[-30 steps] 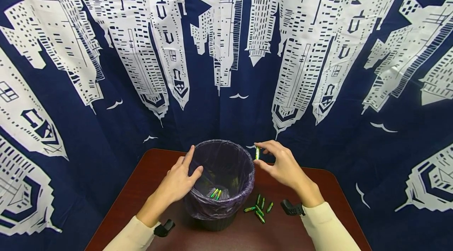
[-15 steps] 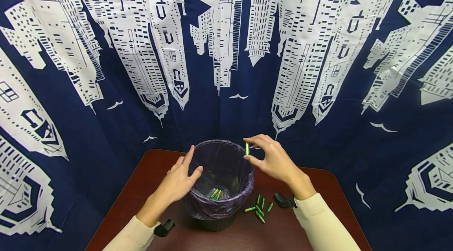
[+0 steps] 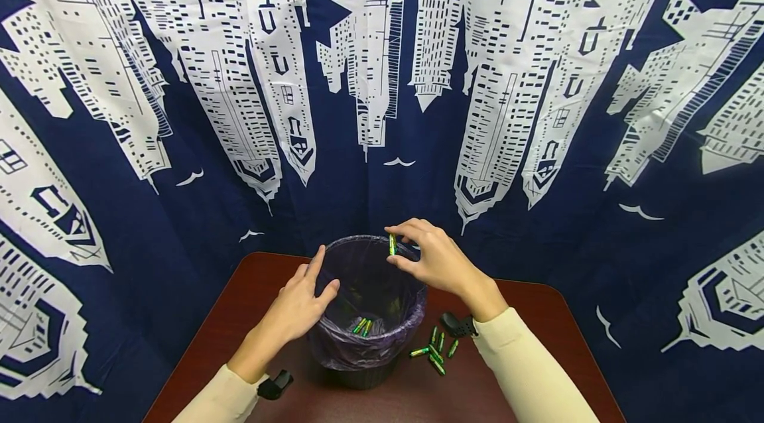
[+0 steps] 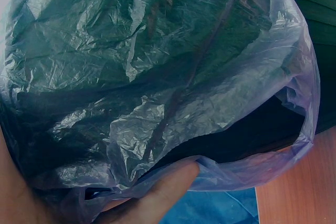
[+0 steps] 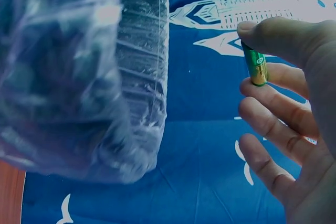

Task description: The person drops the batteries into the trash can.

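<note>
A dark trash can [image 3: 361, 380] stands on the table, lined with a translucent purple bag [image 3: 373, 351]. My right hand [image 3: 443, 262] pinches a green and gold battery [image 3: 392, 244] by its ends, thumb against fingers, above the can's far right rim. The right wrist view shows this battery [image 5: 255, 66] upright between thumb and fingertip, with the other fingers spread. My left hand [image 3: 292, 307] rests at the can's left rim, index finger and thumb extended. In the left wrist view, a straight finger [image 4: 168, 190] touches the bag's edge. A few batteries [image 3: 362, 327] lie inside on the liner.
Several loose green batteries [image 3: 436, 351] lie on the reddish-brown table [image 3: 507, 370], right of the can. A navy curtain [image 3: 334, 204] with white building prints hangs behind the table. Black straps with devices sit on both wrists.
My right hand has moved left and slightly up with the pinched battery, from beside the can to over its far right rim. The left hand has stayed at the left rim.
</note>
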`<state>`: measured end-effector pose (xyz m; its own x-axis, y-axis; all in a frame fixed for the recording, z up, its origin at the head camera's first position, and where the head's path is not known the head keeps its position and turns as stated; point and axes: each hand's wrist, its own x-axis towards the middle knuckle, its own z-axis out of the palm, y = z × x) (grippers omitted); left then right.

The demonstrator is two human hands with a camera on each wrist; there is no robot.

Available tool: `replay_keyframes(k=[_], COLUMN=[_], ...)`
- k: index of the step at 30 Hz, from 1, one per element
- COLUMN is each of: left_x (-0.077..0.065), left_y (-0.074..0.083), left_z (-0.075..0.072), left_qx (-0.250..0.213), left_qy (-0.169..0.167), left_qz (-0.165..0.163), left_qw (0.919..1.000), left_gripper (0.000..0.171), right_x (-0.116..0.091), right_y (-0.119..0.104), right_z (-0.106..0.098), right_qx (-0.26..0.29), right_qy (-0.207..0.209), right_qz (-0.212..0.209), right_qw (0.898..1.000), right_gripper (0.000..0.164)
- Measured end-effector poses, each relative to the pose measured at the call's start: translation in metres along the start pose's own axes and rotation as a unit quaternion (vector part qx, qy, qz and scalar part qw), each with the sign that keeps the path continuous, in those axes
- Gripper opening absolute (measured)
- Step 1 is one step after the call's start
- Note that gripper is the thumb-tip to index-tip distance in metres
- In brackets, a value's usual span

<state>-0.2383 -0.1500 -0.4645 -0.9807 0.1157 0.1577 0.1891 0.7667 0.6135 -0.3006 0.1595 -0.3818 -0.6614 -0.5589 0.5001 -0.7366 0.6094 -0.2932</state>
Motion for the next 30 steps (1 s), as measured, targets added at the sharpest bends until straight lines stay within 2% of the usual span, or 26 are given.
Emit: replay_keyframes(k=[12,22,30], left_x=[0.000,0.000,0.001], left_y=[-0.001,-0.001,-0.001], left_z=[0.000,0.000,0.000], left_qx=[-0.002,0.001,0.004], left_qy=[-0.006,-0.010,-0.008], left_qz=[-0.007,-0.007,-0.006], left_qw=[1.0000,0.9999,0.9999], left_gripper=[0.086,0.088,0.089], right_x=[0.019,0.025,0.024], right_y=[-0.015,-0.021,-0.023], right_z=[0.000,0.000,0.000], right_qx=[-0.011,-0.015,-0.014], right_qy=[-0.018,-0.030,-0.079], right_qz=[-0.020,-0.027,0.011], right_qw=[1.000,0.999,0.997], right_gripper=[0.054,0.054,0.061])
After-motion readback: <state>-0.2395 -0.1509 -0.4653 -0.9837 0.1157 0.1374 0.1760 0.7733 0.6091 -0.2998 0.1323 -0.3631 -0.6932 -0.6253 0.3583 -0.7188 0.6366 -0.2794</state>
